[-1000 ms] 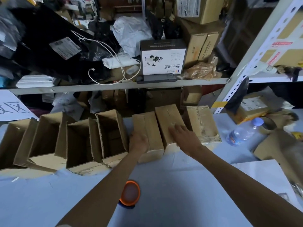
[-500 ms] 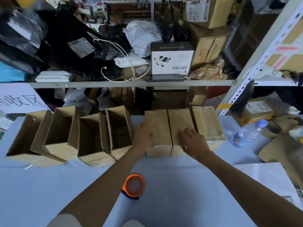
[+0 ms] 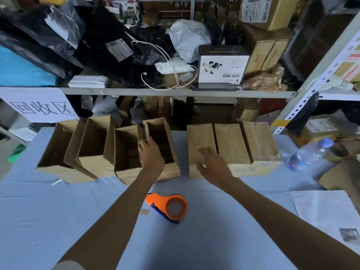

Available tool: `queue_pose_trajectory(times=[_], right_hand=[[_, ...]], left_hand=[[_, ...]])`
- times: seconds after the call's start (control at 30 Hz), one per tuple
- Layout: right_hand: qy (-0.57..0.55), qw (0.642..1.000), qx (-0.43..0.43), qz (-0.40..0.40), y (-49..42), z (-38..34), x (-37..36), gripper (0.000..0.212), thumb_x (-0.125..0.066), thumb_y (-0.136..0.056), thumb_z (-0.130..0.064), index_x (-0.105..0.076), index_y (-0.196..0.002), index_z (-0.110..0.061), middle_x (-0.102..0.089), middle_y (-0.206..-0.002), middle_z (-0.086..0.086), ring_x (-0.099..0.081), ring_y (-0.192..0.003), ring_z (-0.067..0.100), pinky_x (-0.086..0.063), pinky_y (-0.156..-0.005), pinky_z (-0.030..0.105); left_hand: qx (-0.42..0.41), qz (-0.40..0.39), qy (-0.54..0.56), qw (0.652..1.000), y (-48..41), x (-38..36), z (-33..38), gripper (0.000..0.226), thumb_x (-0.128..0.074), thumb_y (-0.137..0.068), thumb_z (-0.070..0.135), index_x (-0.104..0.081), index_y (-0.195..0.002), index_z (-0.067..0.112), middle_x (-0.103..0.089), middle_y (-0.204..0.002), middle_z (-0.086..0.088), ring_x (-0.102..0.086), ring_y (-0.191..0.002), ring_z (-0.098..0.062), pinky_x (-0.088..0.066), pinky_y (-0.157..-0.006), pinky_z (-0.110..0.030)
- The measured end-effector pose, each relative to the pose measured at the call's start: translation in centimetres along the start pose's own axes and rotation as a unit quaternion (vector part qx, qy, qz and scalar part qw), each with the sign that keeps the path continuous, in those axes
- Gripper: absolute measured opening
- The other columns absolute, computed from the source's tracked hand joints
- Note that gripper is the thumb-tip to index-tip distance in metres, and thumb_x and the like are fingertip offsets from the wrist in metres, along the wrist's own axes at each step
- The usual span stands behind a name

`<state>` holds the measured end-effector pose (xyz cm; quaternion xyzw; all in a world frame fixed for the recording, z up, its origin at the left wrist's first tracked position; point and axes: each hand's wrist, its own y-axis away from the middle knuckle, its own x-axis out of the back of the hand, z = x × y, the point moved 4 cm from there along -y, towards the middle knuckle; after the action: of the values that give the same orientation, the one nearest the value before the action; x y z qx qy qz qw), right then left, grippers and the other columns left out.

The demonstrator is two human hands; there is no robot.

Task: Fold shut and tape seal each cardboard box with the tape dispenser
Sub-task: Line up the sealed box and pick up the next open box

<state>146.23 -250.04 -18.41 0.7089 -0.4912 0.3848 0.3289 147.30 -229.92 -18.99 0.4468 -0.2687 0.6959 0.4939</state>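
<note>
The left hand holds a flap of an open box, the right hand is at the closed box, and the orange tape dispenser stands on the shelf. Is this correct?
Not quite: the head view shows the orange tape dispenser lying on the blue table, not on the shelf. The left hand does hold a flap of an open box, and the right hand is at the closed box.

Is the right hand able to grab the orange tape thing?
Probably yes. The right hand is empty, open over a closed box. The tape dispenser lies on the table between both forearms, nothing covering it. The left hand holds an open box's flap.
</note>
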Motion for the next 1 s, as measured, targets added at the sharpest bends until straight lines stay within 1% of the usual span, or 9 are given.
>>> queue_pose_trajectory(times=[0.17, 0.3, 0.4, 0.5, 0.6, 0.73, 0.83, 0.93, 1.0], right_hand=[[-0.119, 0.988, -0.096, -0.012, -3.0, -4.7, -3.0, 0.024, -0.059, -0.091, -0.03, -0.051, -0.098, -0.008, -0.054, -0.079, 0.003, -0.054, -0.07, 0.016, -0.043, -0.064, 0.031], [-0.061, 0.99, -0.126, 0.026, -3.4, -6.9, -4.4, 0.016, -0.05, -0.093, -0.011, -0.053, -0.107, -0.003, -0.062, -0.095, 0.014, -0.062, -0.088, 0.03, -0.052, -0.073, 0.037], [-0.095, 0.976, -0.173, 0.094, -2.3, -7.5, -3.7, 0.009, -0.047, -0.09, -0.003, -0.053, -0.095, -0.007, -0.059, -0.084, 0.011, -0.061, -0.082, 0.03, -0.053, -0.069, 0.041], [-0.087, 0.972, -0.169, 0.138, -0.1, -8.0, -2.5, 0.012, -0.045, -0.09, -0.005, -0.054, -0.097, -0.008, -0.056, -0.082, 0.007, -0.058, -0.078, 0.027, -0.05, -0.066, 0.038], [-0.087, 0.963, -0.171, 0.188, 2.7, -7.9, -0.4, 0.018, -0.045, -0.09, -0.007, -0.055, -0.105, -0.007, -0.06, -0.087, 0.01, -0.058, -0.078, 0.029, -0.05, -0.067, 0.039], [-0.108, 0.958, -0.174, 0.199, 5.7, -6.6, 1.6, 0.029, -0.043, -0.088, -0.004, -0.06, -0.11, -0.01, -0.064, -0.092, 0.011, -0.06, -0.081, 0.028, -0.046, -0.065, 0.034], [-0.101, 0.961, -0.169, 0.195, 8.5, -5.7, 2.6, 0.034, -0.044, -0.087, -0.002, -0.065, -0.112, -0.013, -0.067, -0.094, 0.008, -0.058, -0.08, 0.023, -0.038, -0.064, 0.026], [-0.077, 0.971, -0.15, 0.172, 12.0, -4.9, 2.5, 0.035, -0.045, -0.087, -0.002, -0.067, -0.111, -0.017, -0.068, -0.096, 0.006, -0.056, -0.079, 0.02, -0.038, -0.066, 0.025], [-0.082, 0.977, -0.132, 0.148, 14.1, -4.7, 1.9, 0.036, -0.047, -0.087, -0.001, -0.068, -0.108, -0.02, -0.069, -0.095, 0.004, -0.056, -0.083, 0.019, -0.038, -0.067, 0.025]], left_hand=[[-0.072, -0.044, -0.008, 0.996, 0.3, 0.2, -0.4, 0.068, -0.057, -0.083, 0.0, -0.025, -0.142, -0.003, -0.037, -0.136, -0.021, -0.041, -0.123, -0.037, -0.04, -0.103, -0.045], [-0.082, -0.036, 0.059, 0.994, 0.5, 0.9, -1.3, 0.063, -0.059, -0.077, 0.002, -0.037, -0.137, 0.002, -0.049, -0.122, -0.018, -0.05, -0.112, -0.035, -0.047, -0.089, -0.04], [-0.081, -0.039, 0.107, 0.99, 0.6, 1.5, -2.1, 0.057, -0.061, -0.076, 0.007, -0.043, -0.13, 0.005, -0.051, -0.119, -0.014, -0.053, -0.105, -0.029, -0.047, -0.081, -0.035], [-0.079, -0.046, 0.162, 0.983, 1.3, 3.0, -2.1, 0.033, -0.059, -0.083, 0.016, -0.051, -0.114, 0.011, -0.059, -0.108, -0.01, -0.059, -0.091, -0.022, -0.045, -0.071, -0.03], [-0.067, -0.022, 0.275, 0.959, 3.3, 5.8, -1.5, 0.01, -0.056, -0.093, 0.025, -0.055, -0.098, 0.016, -0.063, -0.097, -0.003, -0.06, -0.088, -0.017, -0.048, -0.077, -0.032], [-0.069, 0.022, 0.343, 0.937, 5.0, 7.9, -1.8, 0.014, -0.055, -0.094, 0.028, -0.056, -0.103, 0.018, -0.062, -0.101, -0.001, -0.059, -0.092, -0.014, -0.047, -0.077, -0.026], [-0.08, 0.044, 0.342, 0.935, 6.6, 8.8, -2.5, 0.04, -0.054, -0.084, 0.047, -0.056, -0.102, 0.011, -0.061, -0.096, -0.011, -0.061, -0.085, -0.019, -0.051, -0.074, -0.032], [-0.079, 0.029, 0.304, 0.949, 8.8, 8.9, -3.6, 0.054, -0.052, -0.08, 0.054, -0.055, -0.113, 0.012, -0.055, -0.108, -0.014, -0.057, -0.096, -0.025, -0.05, -0.079, -0.037], [-0.058, -0.004, 0.297, 0.953, 10.4, 8.9, -4.5, 0.052, -0.056, -0.081, 0.052, -0.054, -0.117, 0.015, -0.054, -0.112, -0.007, -0.055, -0.1, -0.02, -0.049, -0.08, -0.031]])
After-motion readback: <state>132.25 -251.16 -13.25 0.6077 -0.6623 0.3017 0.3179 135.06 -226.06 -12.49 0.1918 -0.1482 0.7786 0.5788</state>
